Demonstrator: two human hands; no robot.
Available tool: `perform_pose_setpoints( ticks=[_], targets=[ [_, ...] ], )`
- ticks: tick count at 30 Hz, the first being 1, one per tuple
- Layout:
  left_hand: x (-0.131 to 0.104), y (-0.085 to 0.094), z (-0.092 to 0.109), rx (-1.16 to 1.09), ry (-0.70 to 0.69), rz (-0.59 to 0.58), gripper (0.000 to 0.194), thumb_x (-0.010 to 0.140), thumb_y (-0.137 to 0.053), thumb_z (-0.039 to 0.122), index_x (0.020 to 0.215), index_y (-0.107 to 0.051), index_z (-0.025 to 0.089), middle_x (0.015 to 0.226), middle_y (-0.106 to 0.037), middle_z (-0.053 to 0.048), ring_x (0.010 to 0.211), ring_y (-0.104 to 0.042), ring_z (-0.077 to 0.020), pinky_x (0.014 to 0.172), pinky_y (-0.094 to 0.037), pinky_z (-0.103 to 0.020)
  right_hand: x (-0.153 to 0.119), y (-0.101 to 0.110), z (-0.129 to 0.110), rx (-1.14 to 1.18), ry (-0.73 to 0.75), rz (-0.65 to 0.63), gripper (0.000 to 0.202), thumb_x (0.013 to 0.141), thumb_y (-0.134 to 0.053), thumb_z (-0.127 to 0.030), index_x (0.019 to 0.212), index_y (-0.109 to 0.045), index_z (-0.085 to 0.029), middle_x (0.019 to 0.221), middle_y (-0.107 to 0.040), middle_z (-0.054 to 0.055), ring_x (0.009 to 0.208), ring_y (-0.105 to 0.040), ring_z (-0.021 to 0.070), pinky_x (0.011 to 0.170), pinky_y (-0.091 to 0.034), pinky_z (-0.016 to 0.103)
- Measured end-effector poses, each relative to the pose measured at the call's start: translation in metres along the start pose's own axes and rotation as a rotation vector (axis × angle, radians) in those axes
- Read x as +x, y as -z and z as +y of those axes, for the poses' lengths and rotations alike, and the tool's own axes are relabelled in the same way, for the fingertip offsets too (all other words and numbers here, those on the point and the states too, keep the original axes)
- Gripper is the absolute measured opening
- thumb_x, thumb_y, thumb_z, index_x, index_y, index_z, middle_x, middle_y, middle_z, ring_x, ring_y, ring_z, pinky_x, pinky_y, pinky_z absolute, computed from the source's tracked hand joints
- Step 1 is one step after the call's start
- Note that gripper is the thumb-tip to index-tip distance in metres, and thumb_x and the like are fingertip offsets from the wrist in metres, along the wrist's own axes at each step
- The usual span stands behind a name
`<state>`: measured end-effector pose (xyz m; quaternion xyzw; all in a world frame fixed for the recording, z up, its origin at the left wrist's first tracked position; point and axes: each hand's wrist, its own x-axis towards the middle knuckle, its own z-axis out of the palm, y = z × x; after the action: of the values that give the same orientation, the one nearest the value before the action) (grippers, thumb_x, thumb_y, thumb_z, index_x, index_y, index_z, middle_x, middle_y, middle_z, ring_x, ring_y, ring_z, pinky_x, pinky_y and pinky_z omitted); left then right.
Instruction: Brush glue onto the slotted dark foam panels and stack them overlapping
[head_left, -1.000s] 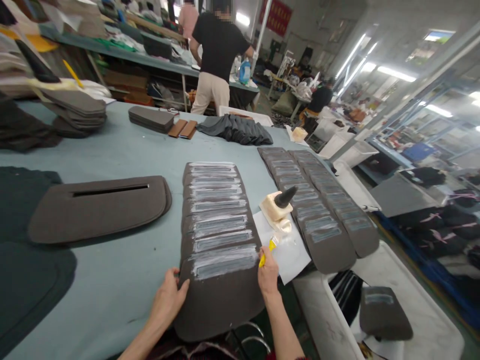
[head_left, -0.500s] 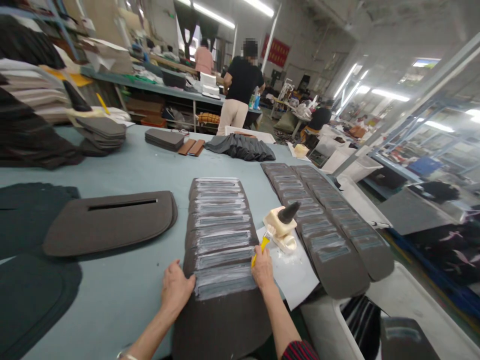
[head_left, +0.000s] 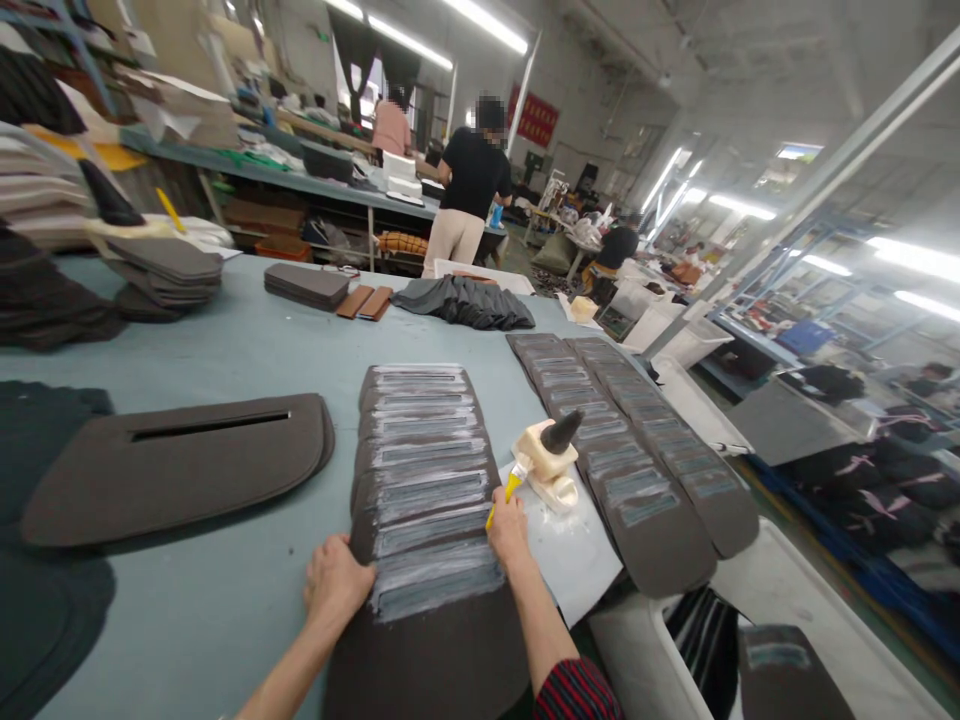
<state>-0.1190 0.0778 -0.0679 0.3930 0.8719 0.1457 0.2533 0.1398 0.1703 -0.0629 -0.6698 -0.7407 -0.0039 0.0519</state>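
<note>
A fanned row of overlapping dark panels (head_left: 427,640) lies in front of me, each with a whitish smeared band around a slot. My left hand (head_left: 337,580) touches the row's left edge, fingers curled and thumb on the panel; its grip is partly hidden. At the right edge, my right hand (head_left: 510,525) is closed around a yellow-handled brush (head_left: 516,478), bristles pointing up beside a cream container (head_left: 546,447) with a black cone (head_left: 561,432) on top. Beneath the container is a white sheet (head_left: 574,550).
Two more fanned panel rows (head_left: 660,530) lie to the right, above white bins (head_left: 810,620). A slotted dark panel stack (head_left: 187,460) is at the left. Farther back are a dark folded pile (head_left: 465,300), brown pieces (head_left: 364,302) and a standing person (head_left: 472,175).
The view has shifted, so the table items appear farther left. Both hands keep nearly the same places at the panel row, and the brush is still held in my right hand.
</note>
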Motion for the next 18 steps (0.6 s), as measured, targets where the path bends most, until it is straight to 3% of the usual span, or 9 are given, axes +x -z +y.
perform_pose_setpoints(
  ticks=[5,10,13,18],
  targets=[
    [-0.011,0.007,0.005,-0.054,-0.014,-0.127,0.053,0.076,-0.046,0.033,0.124,-0.032,0.015,0.104,-0.063,-0.018,0.096,-0.064,-0.0336,0.078,-0.048,-0.042,0.006,0.006,0.003,0.015,-0.017,-0.035,0.041,0.067,-0.06,-0.008,0.104,-0.05,-0.021,0.097,-0.056,0.01,0.089,-0.053,0.0243,0.064,-0.039,0.029],
    [-0.014,0.008,0.003,-0.06,-0.036,-0.115,0.059,0.077,-0.047,0.033,0.129,-0.027,0.014,0.108,-0.062,-0.019,0.099,-0.063,-0.0343,0.079,-0.049,-0.042,0.004,0.007,0.0,-0.011,-0.048,0.006,0.044,0.064,-0.065,-0.012,0.104,-0.049,-0.021,0.1,-0.052,0.01,0.092,-0.052,0.0252,0.069,-0.041,0.033],
    [-0.016,0.007,-0.001,-0.11,-0.064,-0.091,0.069,0.076,-0.049,0.033,0.135,-0.019,0.014,0.111,-0.061,-0.018,0.099,-0.063,-0.0328,0.082,-0.049,-0.043,0.002,0.006,0.002,0.009,-0.024,0.015,0.038,0.069,-0.061,-0.012,0.104,-0.048,-0.021,0.101,-0.05,0.009,0.091,-0.051,0.0228,0.07,-0.041,0.031],
    [-0.014,0.0,-0.021,-0.362,-0.258,-0.071,0.075,0.073,-0.049,0.036,0.137,-0.018,0.011,0.119,-0.055,-0.017,0.104,-0.061,-0.0256,0.094,-0.046,-0.043,-0.008,0.005,0.016,0.123,0.041,0.049,0.027,0.077,-0.057,-0.014,0.101,-0.046,-0.02,0.099,-0.047,0.006,0.085,-0.051,0.0173,0.073,-0.043,0.027]
  ],
)
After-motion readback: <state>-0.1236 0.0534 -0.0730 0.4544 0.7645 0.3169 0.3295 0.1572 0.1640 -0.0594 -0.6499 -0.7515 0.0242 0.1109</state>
